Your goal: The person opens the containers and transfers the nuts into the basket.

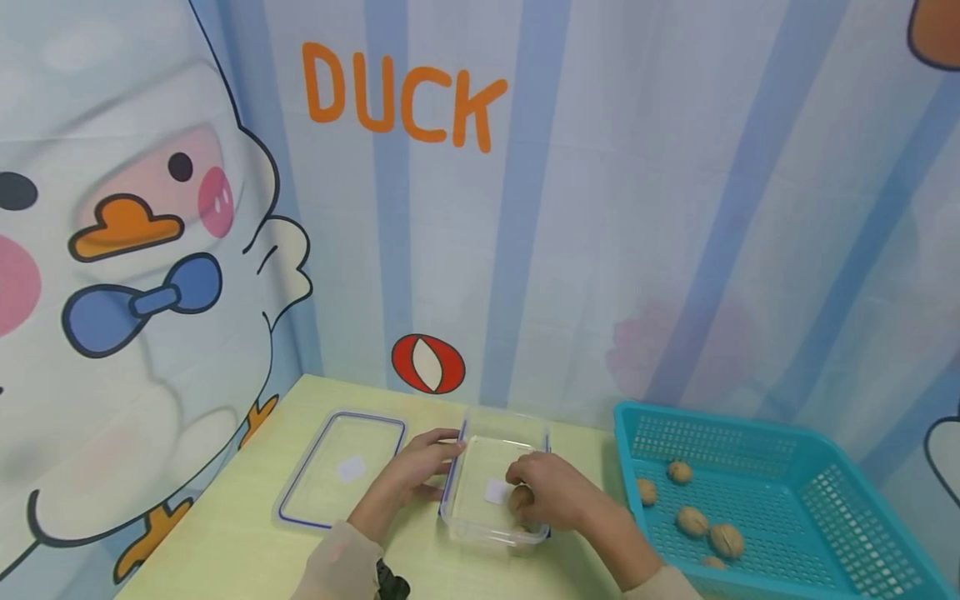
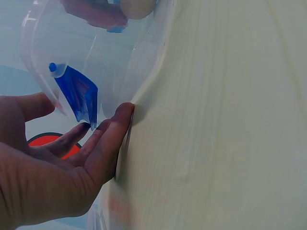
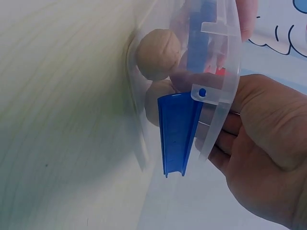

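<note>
A clear plastic food box (image 1: 480,467) with blue side clips stands lidless on the table. My right hand (image 1: 558,492) reaches over its right wall, fingers curled around a walnut (image 1: 521,498) low inside. In the right wrist view, two walnuts show through the wall: an upper walnut (image 3: 158,53) and a lower walnut (image 3: 157,101), partly behind a blue clip (image 3: 178,132). My left hand (image 1: 420,462) is at the box's left side, its fingers nearly straight, fingertips (image 2: 125,109) right at the wall near the table. A white paper square (image 1: 496,491) lies in the box.
Left of the box lies its clear lid (image 1: 318,487) with a blue seal and a white label (image 1: 351,468). A turquoise basket (image 1: 795,517) at the right holds several walnuts (image 1: 692,522). A curtain (image 1: 585,250) with duck pictures hangs behind the pale table (image 1: 225,533).
</note>
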Demonstrator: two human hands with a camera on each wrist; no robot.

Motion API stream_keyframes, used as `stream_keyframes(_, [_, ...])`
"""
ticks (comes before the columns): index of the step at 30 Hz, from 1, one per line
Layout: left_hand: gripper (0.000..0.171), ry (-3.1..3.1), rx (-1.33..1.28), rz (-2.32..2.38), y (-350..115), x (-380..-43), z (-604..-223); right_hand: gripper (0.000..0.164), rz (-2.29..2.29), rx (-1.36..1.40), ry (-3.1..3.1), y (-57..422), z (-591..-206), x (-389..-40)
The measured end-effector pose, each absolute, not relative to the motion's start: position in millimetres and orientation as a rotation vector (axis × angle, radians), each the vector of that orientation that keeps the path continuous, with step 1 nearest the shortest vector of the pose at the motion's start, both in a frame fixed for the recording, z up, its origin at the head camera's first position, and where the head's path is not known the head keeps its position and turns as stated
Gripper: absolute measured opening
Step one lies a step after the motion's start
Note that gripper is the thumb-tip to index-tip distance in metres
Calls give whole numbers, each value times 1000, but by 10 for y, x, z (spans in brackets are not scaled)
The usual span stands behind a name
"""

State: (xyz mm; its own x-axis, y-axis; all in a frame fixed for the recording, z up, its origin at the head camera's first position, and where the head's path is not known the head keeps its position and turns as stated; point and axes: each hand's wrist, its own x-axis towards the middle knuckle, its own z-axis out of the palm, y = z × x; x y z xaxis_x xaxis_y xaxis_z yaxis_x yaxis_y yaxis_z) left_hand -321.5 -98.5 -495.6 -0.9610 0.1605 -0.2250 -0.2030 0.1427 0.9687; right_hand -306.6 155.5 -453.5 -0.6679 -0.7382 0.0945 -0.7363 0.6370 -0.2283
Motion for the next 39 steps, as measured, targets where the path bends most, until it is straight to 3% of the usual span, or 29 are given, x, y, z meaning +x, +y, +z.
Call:
stream_keyframes(9, [59,2143,-36,1893,-989,-3219,-4960,20,-387,-1298,2830,1517,-4595,-3105])
stream_keyframes(15, [58,2143,-30,1900,-992,-3219,-4958,34,-409,-1323,2807,1488,-4589,-3095])
stream_keyframes(28, [58,2144,-28,1901,-967,-3226,-4948,13,-692,-1251,2867,1455,-4611,-3066])
stream_keyframes(39, [59,2153,-34,1899,-964,-3235,-4968,24,-1165,-1132,2935,1679,-4389,-2773])
